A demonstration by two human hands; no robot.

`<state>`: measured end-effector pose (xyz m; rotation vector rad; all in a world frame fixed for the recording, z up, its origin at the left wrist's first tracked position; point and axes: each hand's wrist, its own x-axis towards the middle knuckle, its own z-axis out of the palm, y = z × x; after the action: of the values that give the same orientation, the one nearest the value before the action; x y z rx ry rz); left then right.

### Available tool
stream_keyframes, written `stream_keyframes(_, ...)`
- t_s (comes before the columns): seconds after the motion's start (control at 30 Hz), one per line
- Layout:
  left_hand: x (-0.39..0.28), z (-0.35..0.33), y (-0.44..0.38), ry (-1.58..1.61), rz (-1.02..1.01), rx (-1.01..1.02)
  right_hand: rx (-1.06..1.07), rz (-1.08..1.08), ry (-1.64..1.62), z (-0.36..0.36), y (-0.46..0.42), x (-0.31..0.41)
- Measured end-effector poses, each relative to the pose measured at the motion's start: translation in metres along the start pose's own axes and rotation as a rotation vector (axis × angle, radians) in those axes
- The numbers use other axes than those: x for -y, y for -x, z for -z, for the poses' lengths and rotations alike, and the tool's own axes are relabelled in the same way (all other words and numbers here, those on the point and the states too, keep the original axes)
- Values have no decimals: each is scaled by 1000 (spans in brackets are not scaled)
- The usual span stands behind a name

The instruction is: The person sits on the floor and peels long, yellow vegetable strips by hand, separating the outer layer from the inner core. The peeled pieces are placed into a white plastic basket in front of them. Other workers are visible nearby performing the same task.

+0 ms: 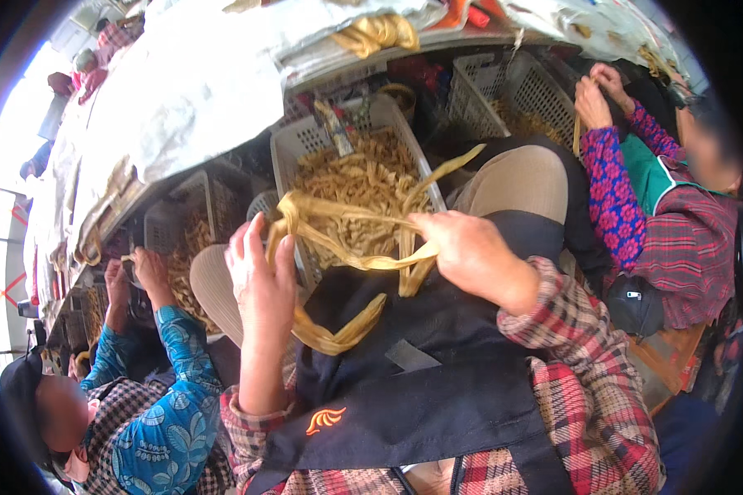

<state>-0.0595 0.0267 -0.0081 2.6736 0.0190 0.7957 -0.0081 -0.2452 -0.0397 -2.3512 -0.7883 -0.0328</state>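
Between my two hands stretches a long, flat, yellowish strip of pliable material (pixel 347 257), looped and crossed over itself. My left hand (pixel 263 278) is raised, its thumb and fingers around the looped part at the left; a loose curved end hangs below beside the wrist. My right hand (pixel 470 253) pinches the strands at the right, with folds hanging under the fingers and one end pointing up and away. Behind the strip, a white plastic crate (pixel 278 151) holds many short knotted yellowish-brown pieces (pixel 359 179). A dark apron covers my lap.
Ahead, a table edge is covered with white sheeting (pixel 217 80), with a folded yellowish bundle (pixel 378 34) on it. More crates of pieces stand at the left (pixel 161 216) and right (pixel 483 99). One co-worker sits close on each side, hands raised with strips. Other people are at the far left.
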Motion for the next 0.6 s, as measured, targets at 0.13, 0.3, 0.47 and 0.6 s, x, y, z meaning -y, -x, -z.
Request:
stream_keyframes(0.13,-42,-7,-2,886,687,973,220,-230,-511,30,-8,38)
stream_keyframes(0.3,-43,-76,5,2321,1293,601,374,-37,-817,10,-10,44)
stream_keyframes(0.47,-49,-77,-12,1860,1357,502,234,218,-614,3,-24,24)
stream_keyframes(0.6,-60,-60,5,1247,575,788,-226,465,-246,-3,-76,9)
